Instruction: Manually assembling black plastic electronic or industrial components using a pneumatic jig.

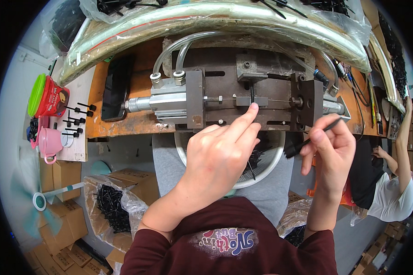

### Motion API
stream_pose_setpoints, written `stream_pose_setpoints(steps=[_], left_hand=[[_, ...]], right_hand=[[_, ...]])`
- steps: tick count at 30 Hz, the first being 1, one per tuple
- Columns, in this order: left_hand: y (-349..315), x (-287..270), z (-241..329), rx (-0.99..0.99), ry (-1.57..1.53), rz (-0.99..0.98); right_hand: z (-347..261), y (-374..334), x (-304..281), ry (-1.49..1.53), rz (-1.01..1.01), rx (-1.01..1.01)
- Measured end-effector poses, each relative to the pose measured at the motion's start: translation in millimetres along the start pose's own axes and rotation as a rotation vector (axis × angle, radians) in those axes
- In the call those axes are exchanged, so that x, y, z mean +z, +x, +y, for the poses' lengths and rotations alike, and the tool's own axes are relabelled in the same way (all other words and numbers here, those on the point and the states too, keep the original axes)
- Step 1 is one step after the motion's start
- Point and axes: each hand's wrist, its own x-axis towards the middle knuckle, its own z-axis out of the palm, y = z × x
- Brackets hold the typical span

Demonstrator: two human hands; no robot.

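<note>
The left hand [218, 153], fingers curled and forefinger tip pressing a thin black upright plastic pin [252, 95] seated in the grey steel jig [243, 98] mid-bench, is nearer than the right hand [330, 144], pinching a slanted black pin [313, 136] toward the bench's right edge.

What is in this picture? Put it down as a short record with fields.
Left hand: index finger pressing a thin black part into the slot of the metal press.
Right hand: pinching another black part in its fingers, beside the press.
Under the hands: white bowl holding more black parts.
Bench left: black phone, red tin, pink cup.
Floor left: bag of black parts.
</note>
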Motion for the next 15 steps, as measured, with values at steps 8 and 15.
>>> stream_pose_setpoints(steps=[8,15], left_hand=[[2,-25,13,0.043,-0.484,0.172],[-8,-11,3,-0.057,-0.090,0.152]], right_hand=[[-23,35,30,0.031,-0.281,0.116],[-80,149,45,-1.103,0.054,-0.692]])
